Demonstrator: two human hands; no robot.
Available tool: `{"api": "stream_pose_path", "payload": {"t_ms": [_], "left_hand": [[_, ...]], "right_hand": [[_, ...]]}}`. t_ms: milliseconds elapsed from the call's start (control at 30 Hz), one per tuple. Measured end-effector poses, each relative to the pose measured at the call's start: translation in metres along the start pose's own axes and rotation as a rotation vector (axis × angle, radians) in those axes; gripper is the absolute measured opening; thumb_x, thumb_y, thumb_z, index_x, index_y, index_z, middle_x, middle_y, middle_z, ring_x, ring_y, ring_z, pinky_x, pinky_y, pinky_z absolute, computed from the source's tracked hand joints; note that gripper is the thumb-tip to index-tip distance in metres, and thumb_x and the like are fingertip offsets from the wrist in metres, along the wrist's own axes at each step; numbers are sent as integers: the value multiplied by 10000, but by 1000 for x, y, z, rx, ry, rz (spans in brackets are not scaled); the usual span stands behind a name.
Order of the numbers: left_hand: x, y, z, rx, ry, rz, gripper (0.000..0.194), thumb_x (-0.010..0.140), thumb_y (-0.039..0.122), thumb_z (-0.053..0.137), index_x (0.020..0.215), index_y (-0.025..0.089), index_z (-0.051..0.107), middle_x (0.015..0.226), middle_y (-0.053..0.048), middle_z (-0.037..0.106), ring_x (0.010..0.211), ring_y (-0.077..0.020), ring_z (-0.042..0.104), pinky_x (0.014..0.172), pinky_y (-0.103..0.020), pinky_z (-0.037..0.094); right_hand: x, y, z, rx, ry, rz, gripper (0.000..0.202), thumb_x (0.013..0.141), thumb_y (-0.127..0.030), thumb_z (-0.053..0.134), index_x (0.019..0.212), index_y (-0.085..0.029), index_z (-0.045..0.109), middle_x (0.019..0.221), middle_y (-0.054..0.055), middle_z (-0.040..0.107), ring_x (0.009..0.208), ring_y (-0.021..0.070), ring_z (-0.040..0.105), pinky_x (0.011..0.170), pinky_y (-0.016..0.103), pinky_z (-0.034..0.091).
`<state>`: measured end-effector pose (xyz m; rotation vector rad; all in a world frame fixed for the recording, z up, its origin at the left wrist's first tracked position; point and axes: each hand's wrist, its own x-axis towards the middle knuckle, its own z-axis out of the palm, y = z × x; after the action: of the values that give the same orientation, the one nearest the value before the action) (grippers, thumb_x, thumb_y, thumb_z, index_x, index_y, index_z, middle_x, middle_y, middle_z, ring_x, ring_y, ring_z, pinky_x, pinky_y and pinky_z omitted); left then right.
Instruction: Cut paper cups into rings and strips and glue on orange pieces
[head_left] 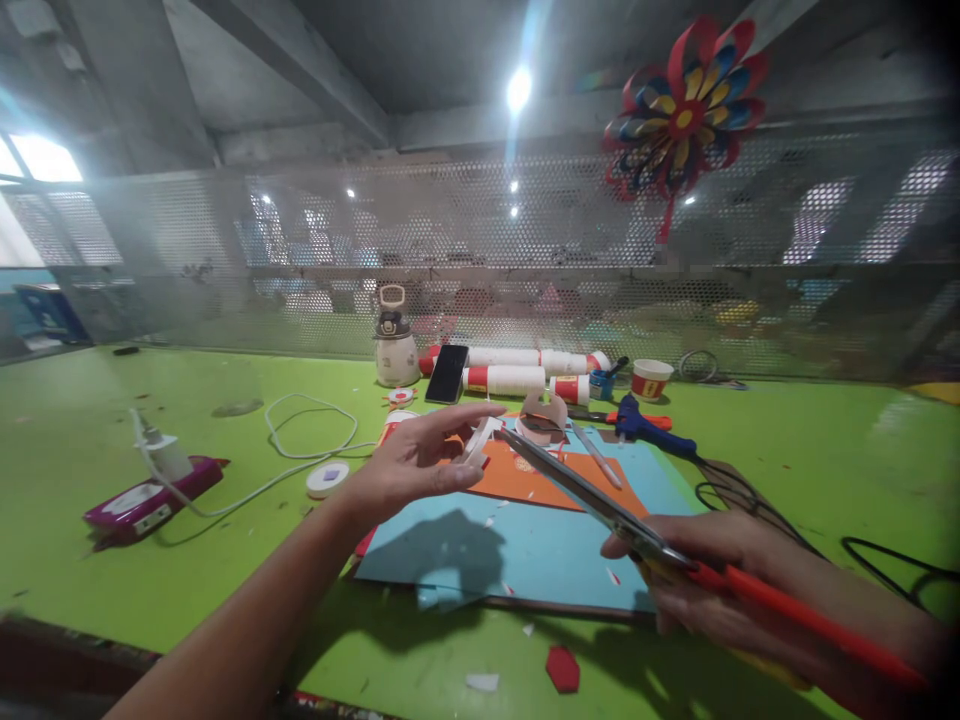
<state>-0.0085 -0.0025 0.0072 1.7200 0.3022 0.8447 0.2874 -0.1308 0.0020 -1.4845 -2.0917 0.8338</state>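
Observation:
My left hand (416, 455) pinches a small white paper piece (478, 440) between thumb and fingers, above the orange paper (555, 478). In my right hand (712, 560) is a pair of scissors (600, 500) with red handles. Their long blades reach left, and the tips lie at the edge of the white piece; whether they touch it I cannot tell. Light blue sheets (420, 535) spread beneath both hands, with small paper scraps on them. A cut paper cup (541, 418) and a pen (596, 455) rest just beyond the scissors.
A blue glue gun (652, 428) with a black cable lies right of the sheets. Behind are stacked paper cups (504, 380), a phone (448, 374), a bottle (396, 350) and a single cup (651, 380). A purple power strip (154, 500) with a white cable is at left. A red scrap (562, 668) lies in front.

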Motion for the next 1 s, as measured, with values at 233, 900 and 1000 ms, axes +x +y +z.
{"api": "stream_pose_path", "payload": {"t_ms": [233, 900, 1000], "left_hand": [[0, 1, -2, 49, -27, 28, 508, 776, 271, 706, 1269, 301, 587, 1235, -87, 597, 1061, -256, 571, 871, -398, 465], [0, 9, -4, 295, 17, 69, 481, 761, 319, 719, 1234, 299, 636, 1154, -77, 635, 1007, -267, 587, 830, -400, 467], [0, 11, -7, 373, 11, 77, 476, 766, 327, 715, 1234, 305, 635, 1138, -75, 647, 1004, -264, 585, 831, -395, 464]], "right_hand": [[3, -2, 1, -23, -62, 37, 281, 905, -375, 532, 1117, -273, 687, 812, 36, 712, 684, 187, 656, 582, 257, 507], [4, -1, 0, -181, -73, -58, 322, 947, -400, 481, 1165, -232, 647, 724, -4, 555, 620, 132, 462, 540, 231, 380], [5, 0, 1, -124, -42, -74, 312, 931, -402, 522, 1141, -226, 671, 703, -10, 553, 594, 116, 454, 517, 208, 384]]}}
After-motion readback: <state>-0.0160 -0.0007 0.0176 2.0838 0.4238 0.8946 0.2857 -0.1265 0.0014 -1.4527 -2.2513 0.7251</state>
